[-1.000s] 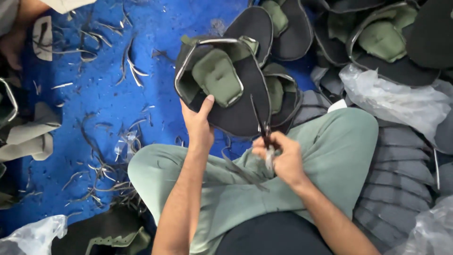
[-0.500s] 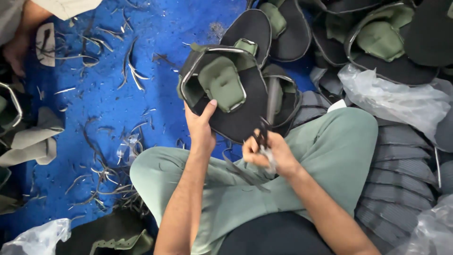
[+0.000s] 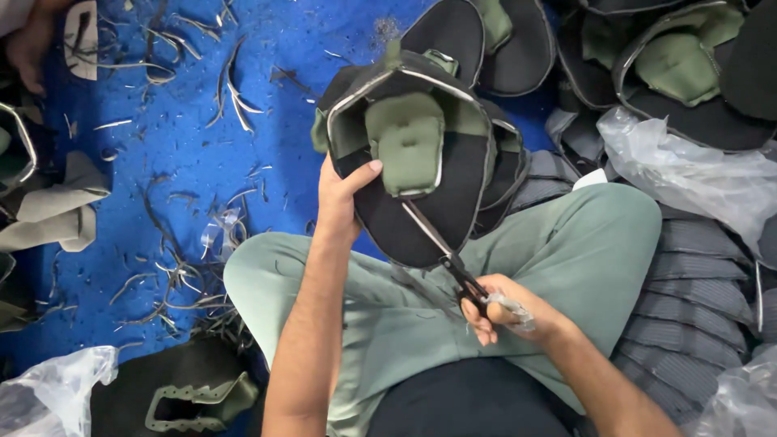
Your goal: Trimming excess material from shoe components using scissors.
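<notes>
The black padded panel (image 3: 421, 202), oval in outline with a pale piped edge and an olive-green cushion (image 3: 409, 150) sewn at its centre, is held up above our lap, tilted toward us, over the blue floor mat (image 3: 162, 162). Our left hand (image 3: 340, 198) grips its left edge, thumb pressed on the inner face just beside the green cushion, fingers hidden behind the panel. Our right hand (image 3: 502, 311) is closed around the handles of a pair of scissors (image 3: 445, 259), whose blades point up and to the left and lie against the lower right part of the panel's inner face; we cannot tell whether the blades are parted. Both hands sit above our crossed legs in pale green trousers (image 3: 583, 259).

Behind the held panel, toward the mat's far edge, more panels of the same kind (image 3: 518, 48) lie overlapping, some showing green cushions. To our right, a stack of grey ribbed pieces (image 3: 704, 275) rests against our knee, with crumpled clear plastic bags (image 3: 688, 170) above it. Thin trimmed scraps (image 3: 227, 89) are scattered over the mat on our left. At the near left corner lies another black piece with a green frame-shaped part (image 3: 194, 396), beside a clear bag (image 3: 48, 396). At the far left corner another person's hand (image 3: 32, 48) shows.
</notes>
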